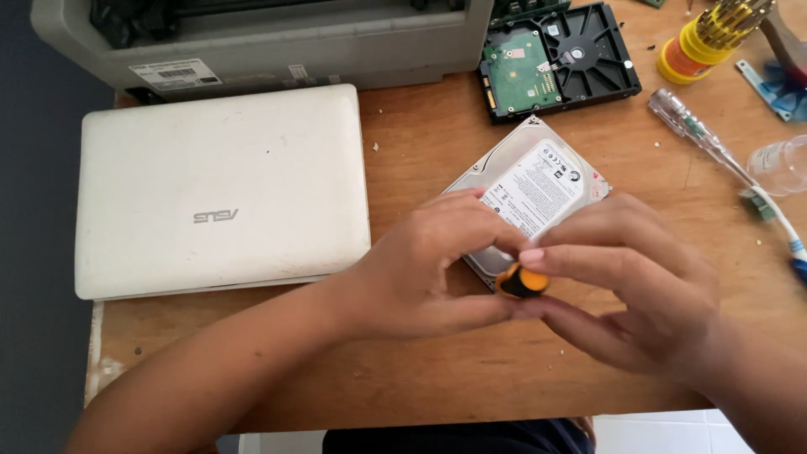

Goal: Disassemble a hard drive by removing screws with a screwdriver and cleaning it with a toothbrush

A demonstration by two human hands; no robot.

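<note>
Both hands meet over the tabletop (437, 143) near its front edge. Left hand (420, 269) and right hand (639, 290) pinch one small orange-and-black driver handle (522, 282) between thumb and fingertips; fingers narrow, closed on it from both sides. Handle sits just over the near corner of the silver hard drive (538, 189), label side up, mid-tabletop.

Judgement: best to keep the handle upright over the drive, w/ one hand steadying and the other twisting, light pressure so the tip doesn't skip off a screw head. Tip itself is hidden by fingers.

Containers: yellow-orange round bit holder (702, 42) at back right corner, bits standing in it. Clear plastic cup-like thing (782, 164) at right edge, contents can't be told. White laptop (218, 189), lid shut, left side. Second drive (559, 59), board side up, behind. Clear-handled screwdriver (698, 134) lies to the right.
</note>
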